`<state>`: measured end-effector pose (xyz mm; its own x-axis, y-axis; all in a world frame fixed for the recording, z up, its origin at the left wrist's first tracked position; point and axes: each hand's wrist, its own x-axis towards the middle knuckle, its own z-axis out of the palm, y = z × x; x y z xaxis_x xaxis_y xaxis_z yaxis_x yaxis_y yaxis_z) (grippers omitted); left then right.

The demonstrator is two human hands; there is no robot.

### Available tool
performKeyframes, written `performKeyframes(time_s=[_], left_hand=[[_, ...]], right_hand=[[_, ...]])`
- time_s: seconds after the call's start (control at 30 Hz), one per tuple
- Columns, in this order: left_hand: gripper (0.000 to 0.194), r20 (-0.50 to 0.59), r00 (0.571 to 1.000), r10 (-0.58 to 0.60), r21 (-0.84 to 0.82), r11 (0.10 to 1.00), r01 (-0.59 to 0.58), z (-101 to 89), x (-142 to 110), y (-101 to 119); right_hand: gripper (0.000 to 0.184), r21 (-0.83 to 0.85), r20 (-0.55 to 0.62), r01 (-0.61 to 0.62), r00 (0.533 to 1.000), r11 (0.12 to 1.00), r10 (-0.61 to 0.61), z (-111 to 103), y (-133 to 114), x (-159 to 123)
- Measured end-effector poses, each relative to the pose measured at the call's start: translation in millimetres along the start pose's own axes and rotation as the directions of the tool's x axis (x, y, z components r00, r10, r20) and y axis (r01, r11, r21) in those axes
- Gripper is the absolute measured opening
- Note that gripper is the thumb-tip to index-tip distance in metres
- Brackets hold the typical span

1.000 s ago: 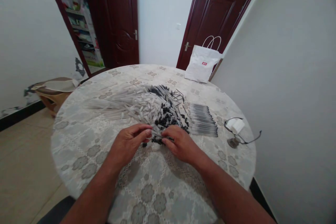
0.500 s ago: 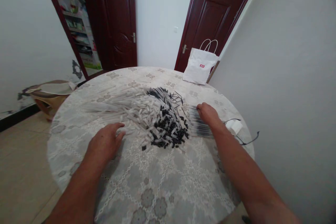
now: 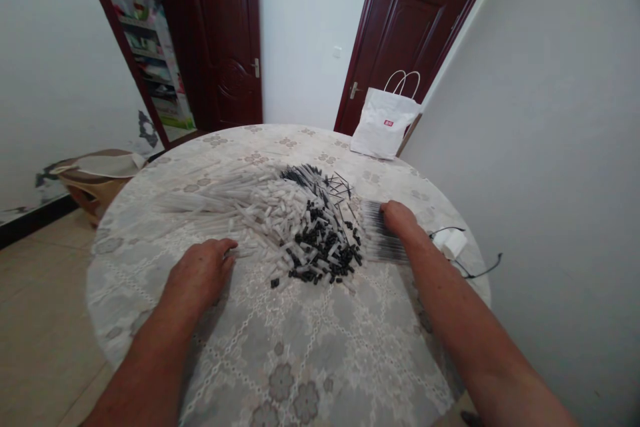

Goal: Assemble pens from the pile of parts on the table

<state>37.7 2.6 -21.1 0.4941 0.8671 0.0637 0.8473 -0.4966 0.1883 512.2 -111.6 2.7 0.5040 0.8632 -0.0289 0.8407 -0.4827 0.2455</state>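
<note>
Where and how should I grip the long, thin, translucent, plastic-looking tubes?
Probably grip the tubes by their left ends, from the left and above with the left hand: they lie sideways, those ends clear of the heap of short white cylindrical pieces crowding their right.

By the table's (image 3: 280,340) clock face: one left hand (image 3: 200,270) at nine, one right hand (image 3: 399,218) at two, one handled bag (image 3: 385,123) at one, one pair of eyeglasses (image 3: 473,277) at three, two panelled doors (image 3: 225,33) at eleven and one. Pale tubes (image 3: 210,203) and black caps (image 3: 311,238): dozens each, too jumbled to count.
</note>
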Motion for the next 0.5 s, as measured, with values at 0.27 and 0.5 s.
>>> performKeyframes(time_s=[0.27, 0.5], left_hand=[[0.038, -0.014, 1.000, -0.012, 0.024, 1.000, 0.012, -1.9, -4, 10], [0.035, -0.007, 0.999, -0.036, -0.047, 0.998, 0.036, -6.2, -8, 16]], right_hand=[[0.044, 0.006, -0.131, 0.010, 0.991, 1.000, -0.010, -4, -6, -29], [0.034, 0.114, -0.323, 0.221, 0.930, 0.969, -0.174, -20, -45, -69]])
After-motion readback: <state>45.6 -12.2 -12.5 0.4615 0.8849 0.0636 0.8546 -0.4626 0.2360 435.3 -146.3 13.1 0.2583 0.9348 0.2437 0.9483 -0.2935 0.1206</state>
